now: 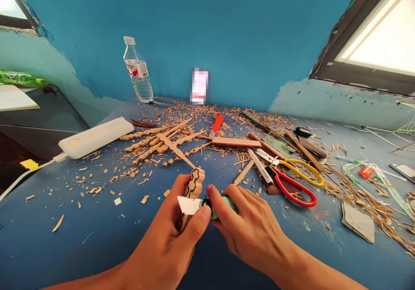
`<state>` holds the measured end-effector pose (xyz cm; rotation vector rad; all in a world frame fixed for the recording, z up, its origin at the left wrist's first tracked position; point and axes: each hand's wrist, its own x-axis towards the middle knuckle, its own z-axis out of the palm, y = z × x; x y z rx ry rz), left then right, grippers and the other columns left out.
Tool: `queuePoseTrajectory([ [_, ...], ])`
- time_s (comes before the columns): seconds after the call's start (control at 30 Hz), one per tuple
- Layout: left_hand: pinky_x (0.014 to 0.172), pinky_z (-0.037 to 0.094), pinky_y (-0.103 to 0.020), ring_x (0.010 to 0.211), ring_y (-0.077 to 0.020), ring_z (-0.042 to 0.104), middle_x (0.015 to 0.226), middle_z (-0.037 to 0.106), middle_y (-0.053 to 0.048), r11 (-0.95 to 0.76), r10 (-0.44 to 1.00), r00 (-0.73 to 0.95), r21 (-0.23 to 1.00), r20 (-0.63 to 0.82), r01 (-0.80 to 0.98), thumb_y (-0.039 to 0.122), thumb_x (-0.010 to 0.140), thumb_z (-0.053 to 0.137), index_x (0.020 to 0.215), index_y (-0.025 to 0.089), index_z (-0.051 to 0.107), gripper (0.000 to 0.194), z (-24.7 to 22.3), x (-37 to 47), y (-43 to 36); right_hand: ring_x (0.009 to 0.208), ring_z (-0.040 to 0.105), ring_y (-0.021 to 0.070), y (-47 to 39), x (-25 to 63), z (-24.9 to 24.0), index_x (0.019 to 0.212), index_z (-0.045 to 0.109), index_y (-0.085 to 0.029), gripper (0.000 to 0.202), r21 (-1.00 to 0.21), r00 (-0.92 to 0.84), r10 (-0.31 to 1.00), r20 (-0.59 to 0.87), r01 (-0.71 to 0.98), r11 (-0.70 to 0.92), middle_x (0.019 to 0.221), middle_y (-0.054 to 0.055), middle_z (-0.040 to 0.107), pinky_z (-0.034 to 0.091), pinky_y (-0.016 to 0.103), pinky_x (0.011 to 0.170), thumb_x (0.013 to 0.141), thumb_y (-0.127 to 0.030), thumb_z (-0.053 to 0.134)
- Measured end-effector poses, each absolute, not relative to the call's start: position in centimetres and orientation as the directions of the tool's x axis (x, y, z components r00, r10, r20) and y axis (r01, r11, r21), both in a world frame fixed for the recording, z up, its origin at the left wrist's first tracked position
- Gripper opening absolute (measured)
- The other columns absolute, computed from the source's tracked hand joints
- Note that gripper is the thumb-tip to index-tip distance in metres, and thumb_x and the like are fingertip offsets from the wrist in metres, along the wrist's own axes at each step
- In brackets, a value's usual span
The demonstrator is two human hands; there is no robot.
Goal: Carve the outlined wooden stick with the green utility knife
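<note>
My left hand is closed around a small piece of wood with a wavy edge and dark outlines drawn on it. In my right hand is a craft knife with a green handle. Its broad pale blade points left and lies across the wood, and my left thumb presses near the base of the blade. Beyond my hands lies a pile of carved wavy wooden strips. Part of the held wood is hidden behind the blade and my fingers.
Shavings litter the blue table. A red-handled cutter, a wooden bar, and scissors with red and yellow handles lie ahead. A water bottle and a white power strip are left. Sandpaper lies right.
</note>
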<state>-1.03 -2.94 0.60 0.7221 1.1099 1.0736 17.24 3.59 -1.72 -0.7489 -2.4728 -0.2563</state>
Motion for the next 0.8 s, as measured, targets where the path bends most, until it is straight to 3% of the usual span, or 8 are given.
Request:
queuePoseTrajectory([
  [0.1, 0.036, 0.014, -0.011, 0.044, -0.0057, 0.007, 0.054, 0.025, 0.019, 0.406, 0.911, 0.081, 0.849, -0.404, -0.338, 0.075, 0.084, 0.079, 0.145, 0.041, 0.028, 0.087, 0.3, -0.9, -2.1, 0.069, 0.063, 0.0234, 3.7, 16.9, -2.2, 0.150, 0.048, -0.020, 0.039, 0.113, -0.675, 0.484, 0.557, 0.639, 0.761, 0.090, 0.007, 0.066, 0.051, 0.034, 0.060, 0.112, -0.025, 0.039],
  [0.23, 0.030, 0.016, -0.010, 0.043, -0.0042, 0.005, 0.058, 0.034, 0.018, 0.455, 0.889, 0.147, 0.806, -0.433, -0.379, 0.069, 0.083, 0.082, 0.122, 0.037, 0.042, 0.065, 0.1, -1.0, -0.8, 0.072, 0.063, 0.0248, 4.7, 16.9, -2.5, 0.158, 0.045, -0.021, 0.052, 0.219, -0.653, 0.524, 0.547, 0.716, 0.663, 0.092, 0.007, 0.066, 0.048, 0.034, 0.060, 0.107, -0.014, 0.045],
  [0.37, 0.034, 0.028, -0.008, 0.042, -0.0047, 0.015, 0.052, 0.033, 0.018, 0.374, 0.927, 0.154, 0.856, -0.341, -0.357, 0.051, 0.090, 0.082, 0.107, 0.032, 0.042, 0.047, 0.2, -1.7, 0.1, 0.069, 0.067, 0.0190, 5.4, 17.8, -1.7, 0.156, 0.041, -0.021, 0.041, -0.042, -0.617, 0.575, 0.538, 0.661, 0.749, 0.098, 0.005, 0.067, 0.047, 0.030, 0.056, 0.116, -0.027, 0.036],
  [0.47, 0.035, 0.030, -0.009, 0.044, -0.0044, 0.021, 0.058, 0.041, 0.016, 0.326, 0.944, 0.171, 0.878, -0.283, -0.350, 0.051, 0.087, 0.086, 0.106, 0.032, 0.043, 0.051, 0.6, -2.5, 0.4, 0.072, 0.068, 0.0175, 5.1, 18.7, -0.8, 0.153, 0.040, -0.019, 0.038, -0.217, -0.605, 0.555, 0.571, 0.540, 0.813, 0.099, 0.005, 0.068, 0.051, 0.028, 0.060, 0.117, -0.029, 0.030],
  [0.57, 0.035, 0.027, -0.010, 0.042, -0.0007, 0.021, 0.066, 0.042, 0.016, 0.320, 0.940, 0.224, 0.889, -0.256, -0.328, 0.053, 0.078, 0.093, 0.114, 0.033, 0.048, 0.061, 0.9, -3.1, 0.1, 0.074, 0.069, 0.0184, 4.7, 19.2, -0.4, 0.148, 0.043, -0.020, 0.035, -0.254, -0.633, 0.542, 0.553, 0.492, 0.833, 0.101, 0.006, 0.069, 0.052, 0.030, 0.061, 0.117, -0.031, 0.029],
  [0.67, 0.038, 0.023, -0.010, 0.040, 0.0001, 0.022, 0.063, 0.039, 0.016, 0.323, 0.924, 0.301, 0.904, -0.237, -0.280, 0.058, 0.082, 0.089, 0.117, 0.032, 0.048, 0.060, 1.1, -3.3, -0.6, 0.070, 0.069, 0.0191, 4.4, 19.1, -0.5, 0.147, 0.043, -0.021, 0.035, -0.264, -0.693, 0.534, 0.485, 0.466, 0.845, 0.098, 0.004, 0.068, 0.053, 0.031, 0.058, 0.117, -0.033, 0.028],
  [0.8, 0.044, 0.020, -0.011, 0.048, 0.0010, 0.029, 0.084, 0.057, 0.009, 0.367, 0.903, 0.325, 0.897, -0.281, -0.245, 0.058, 0.086, 0.087, 0.128, 0.037, 0.047, 0.062, 1.0, -3.3, -1.5, 0.067, 0.069, 0.0206, 3.9, 18.6, -0.4, 0.148, 0.042, -0.020, 0.038, -0.233, -0.737, 0.506, 0.448, 0.450, 0.862, 0.093, 0.004, 0.066, 0.055, 0.033, 0.056, 0.118, -0.036, 0.026],
])
